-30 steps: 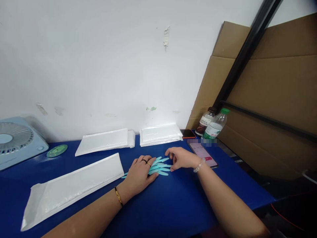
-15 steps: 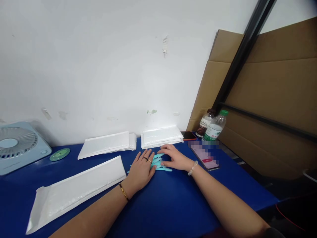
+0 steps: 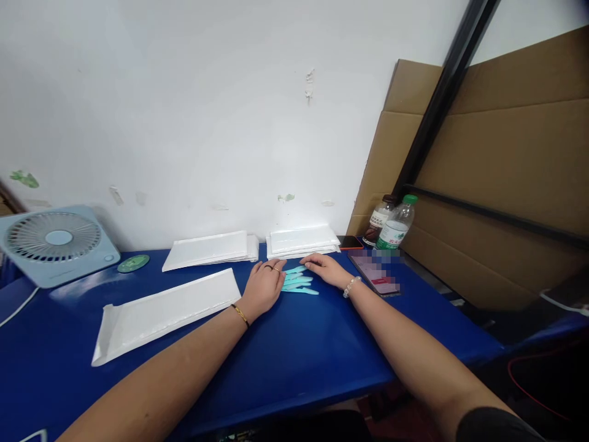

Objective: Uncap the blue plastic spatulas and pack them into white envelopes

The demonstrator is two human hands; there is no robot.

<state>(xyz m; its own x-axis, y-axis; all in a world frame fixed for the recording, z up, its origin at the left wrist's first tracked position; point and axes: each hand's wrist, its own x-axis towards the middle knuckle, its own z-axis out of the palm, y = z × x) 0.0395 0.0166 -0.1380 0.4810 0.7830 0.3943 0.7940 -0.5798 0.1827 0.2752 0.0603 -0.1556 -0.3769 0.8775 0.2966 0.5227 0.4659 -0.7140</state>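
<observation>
Several slim turquoise pieces (image 3: 298, 282) lie side by side on the blue table, near its middle. My left hand (image 3: 263, 286) rests over their left ends, its fingers together and bent round them; it hides that part. My right hand (image 3: 324, 270) is at their upper right, palm down with fingers loosely curved and apart from the thumb, fingertips close to the top piece. Left of my left hand lies a white padded envelope (image 3: 170, 310). Two stacks of white envelopes, a left one (image 3: 207, 248) and a right one (image 3: 301, 240), are by the wall.
A light blue fan (image 3: 59, 245) and a green disc (image 3: 133, 263) are at the left. On the right are a phone (image 3: 375, 273), a second dark phone (image 3: 350, 243), a brown-capped bottle (image 3: 378, 222) and a green-capped bottle (image 3: 396, 227), beside cardboard (image 3: 515, 153) and a black post.
The view has shifted, showing more of the fan and table. My right hand has drawn back from the turquoise pieces, uncovering more of them. My left fingers are more bent.
</observation>
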